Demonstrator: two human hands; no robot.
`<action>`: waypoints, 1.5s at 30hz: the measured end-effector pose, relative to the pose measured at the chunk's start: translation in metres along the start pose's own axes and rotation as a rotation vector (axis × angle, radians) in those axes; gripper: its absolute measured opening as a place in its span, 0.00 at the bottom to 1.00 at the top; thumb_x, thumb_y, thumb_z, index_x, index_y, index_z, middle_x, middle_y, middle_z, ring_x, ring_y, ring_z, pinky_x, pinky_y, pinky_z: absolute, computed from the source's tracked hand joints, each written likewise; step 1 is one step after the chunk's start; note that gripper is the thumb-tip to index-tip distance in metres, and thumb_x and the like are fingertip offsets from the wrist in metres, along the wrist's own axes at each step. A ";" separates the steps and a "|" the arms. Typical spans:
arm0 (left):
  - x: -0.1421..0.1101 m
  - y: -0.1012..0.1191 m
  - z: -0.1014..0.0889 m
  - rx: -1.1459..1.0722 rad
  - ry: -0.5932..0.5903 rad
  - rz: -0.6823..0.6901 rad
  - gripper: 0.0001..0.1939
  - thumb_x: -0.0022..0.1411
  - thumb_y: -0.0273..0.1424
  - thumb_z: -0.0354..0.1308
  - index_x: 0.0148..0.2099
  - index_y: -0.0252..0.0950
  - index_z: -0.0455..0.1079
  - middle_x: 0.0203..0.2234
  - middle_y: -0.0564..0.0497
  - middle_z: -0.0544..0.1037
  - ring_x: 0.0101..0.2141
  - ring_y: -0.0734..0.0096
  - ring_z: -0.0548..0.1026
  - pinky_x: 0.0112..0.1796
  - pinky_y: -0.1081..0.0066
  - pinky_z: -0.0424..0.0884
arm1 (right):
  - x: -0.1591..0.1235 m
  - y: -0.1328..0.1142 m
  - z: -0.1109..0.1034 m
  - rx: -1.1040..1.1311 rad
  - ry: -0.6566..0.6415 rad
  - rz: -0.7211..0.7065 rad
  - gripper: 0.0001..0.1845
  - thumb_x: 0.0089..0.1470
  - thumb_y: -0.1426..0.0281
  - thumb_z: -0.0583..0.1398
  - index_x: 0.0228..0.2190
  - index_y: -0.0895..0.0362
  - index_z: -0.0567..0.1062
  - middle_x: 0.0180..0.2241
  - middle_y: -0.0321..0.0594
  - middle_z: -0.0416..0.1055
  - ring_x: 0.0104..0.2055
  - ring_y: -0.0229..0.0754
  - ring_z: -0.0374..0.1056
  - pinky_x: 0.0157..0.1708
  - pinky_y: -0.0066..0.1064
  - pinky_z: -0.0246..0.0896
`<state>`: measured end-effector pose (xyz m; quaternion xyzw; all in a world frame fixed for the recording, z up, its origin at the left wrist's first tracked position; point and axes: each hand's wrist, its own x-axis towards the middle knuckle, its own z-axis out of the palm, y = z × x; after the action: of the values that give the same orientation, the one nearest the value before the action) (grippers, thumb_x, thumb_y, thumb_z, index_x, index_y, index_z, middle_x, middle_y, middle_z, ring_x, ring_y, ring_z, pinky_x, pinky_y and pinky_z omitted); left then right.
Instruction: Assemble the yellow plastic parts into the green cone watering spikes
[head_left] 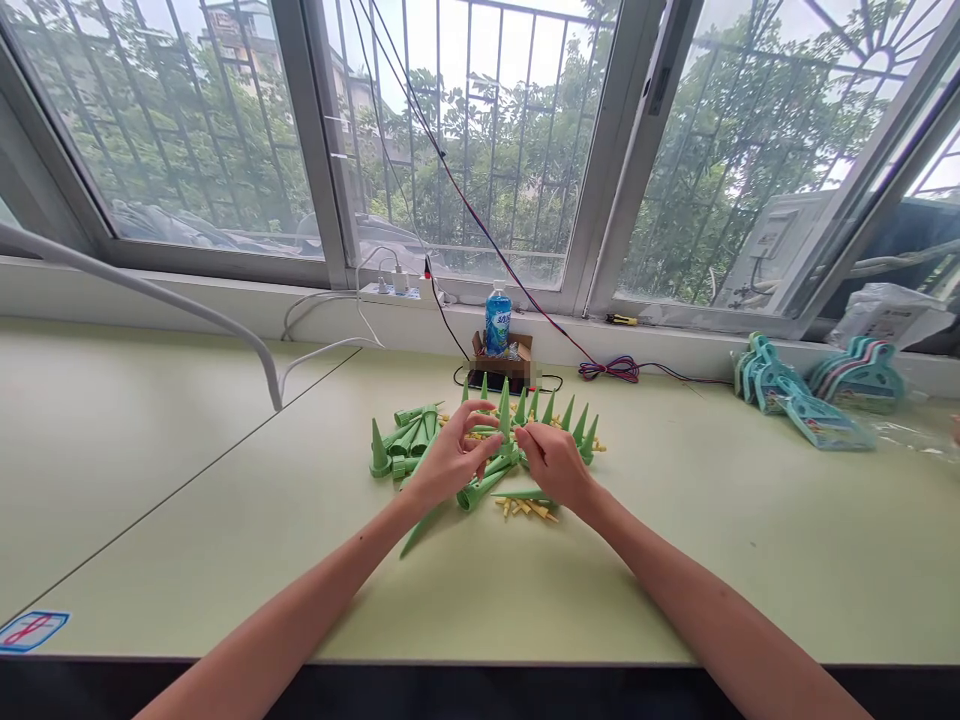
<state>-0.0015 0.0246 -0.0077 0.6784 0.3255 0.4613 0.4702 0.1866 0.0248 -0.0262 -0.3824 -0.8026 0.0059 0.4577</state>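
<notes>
My left hand (455,452) is over a pile of green plastic spikes (420,435), its fingers curved and apart. Its fingertips come close to an upright green spike (505,408); whether they touch it I cannot tell. On the other side of that spike, my right hand (556,463) is closed, with thumb and fingers pinched together; what they hold, if anything, is hidden. Several more spikes stand upright in a row (568,415) behind my hands. Small yellow pointed pieces (527,508) lie below my right hand, and others show among the green spikes.
Behind the spikes, a blue bottle (498,322) stands in a small cardboard box (480,350). A coiled cable (611,369) lies to its right. Teal plastic pieces (772,380) are stacked at the right. A white cable (247,345) crosses at the left, near a power strip (386,292).
</notes>
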 end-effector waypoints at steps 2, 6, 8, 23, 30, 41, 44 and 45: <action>0.001 0.002 0.001 0.008 0.076 -0.019 0.20 0.62 0.44 0.58 0.50 0.40 0.61 0.37 0.53 0.71 0.13 0.88 0.64 0.13 0.81 0.57 | 0.000 0.001 -0.001 -0.010 0.025 0.005 0.22 0.68 0.62 0.48 0.23 0.55 0.61 0.20 0.34 0.60 0.23 0.36 0.55 0.26 0.28 0.49; 0.002 0.006 0.001 -0.022 0.123 -0.050 0.20 0.62 0.49 0.54 0.43 0.38 0.62 0.24 0.57 0.70 0.11 0.86 0.58 0.12 0.81 0.51 | 0.000 0.002 -0.002 -0.002 0.014 -0.052 0.19 0.68 0.63 0.48 0.27 0.55 0.66 0.25 0.37 0.66 0.26 0.37 0.61 0.29 0.27 0.54; 0.002 0.008 0.001 -0.016 0.093 -0.085 0.21 0.63 0.51 0.53 0.42 0.37 0.62 0.19 0.58 0.70 0.11 0.84 0.57 0.13 0.80 0.51 | 0.000 0.002 -0.003 -0.011 -0.013 -0.104 0.18 0.68 0.63 0.48 0.29 0.56 0.68 0.27 0.38 0.67 0.27 0.36 0.61 0.29 0.27 0.54; -0.004 0.013 -0.003 -0.035 -0.093 -0.109 0.25 0.58 0.44 0.62 0.52 0.40 0.60 0.24 0.60 0.66 0.14 0.85 0.57 0.15 0.80 0.50 | -0.001 -0.001 -0.006 0.039 -0.036 -0.163 0.18 0.69 0.66 0.47 0.27 0.55 0.64 0.24 0.35 0.62 0.24 0.36 0.55 0.26 0.27 0.50; -0.005 0.005 -0.001 0.124 -0.084 0.012 0.26 0.60 0.37 0.61 0.58 0.40 0.58 0.18 0.63 0.61 0.14 0.86 0.55 0.19 0.80 0.55 | -0.001 -0.001 -0.001 0.022 -0.039 -0.092 0.21 0.69 0.65 0.45 0.23 0.54 0.58 0.20 0.33 0.57 0.22 0.35 0.51 0.25 0.28 0.47; -0.002 0.012 0.000 -0.058 0.016 -0.118 0.20 0.63 0.49 0.53 0.48 0.40 0.62 0.28 0.54 0.73 0.13 0.83 0.63 0.12 0.81 0.53 | 0.001 0.002 -0.004 0.005 0.076 -0.080 0.17 0.68 0.64 0.48 0.30 0.55 0.68 0.27 0.38 0.69 0.27 0.37 0.63 0.30 0.27 0.56; -0.002 0.015 0.000 -0.129 -0.003 -0.197 0.23 0.64 0.53 0.50 0.47 0.39 0.62 0.21 0.55 0.73 0.12 0.81 0.61 0.12 0.81 0.52 | 0.000 0.002 -0.005 -0.031 0.015 -0.169 0.17 0.69 0.64 0.48 0.31 0.56 0.69 0.27 0.38 0.68 0.26 0.36 0.62 0.28 0.26 0.54; -0.001 0.015 0.000 -0.149 -0.015 -0.219 0.24 0.64 0.53 0.49 0.48 0.39 0.63 0.20 0.54 0.73 0.12 0.81 0.60 0.12 0.81 0.51 | 0.000 0.001 -0.005 -0.048 -0.004 -0.197 0.17 0.69 0.64 0.48 0.31 0.56 0.69 0.27 0.38 0.67 0.26 0.36 0.61 0.27 0.26 0.53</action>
<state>-0.0023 0.0182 0.0061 0.6053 0.3588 0.4250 0.5694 0.1913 0.0235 -0.0235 -0.3127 -0.8372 -0.0576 0.4449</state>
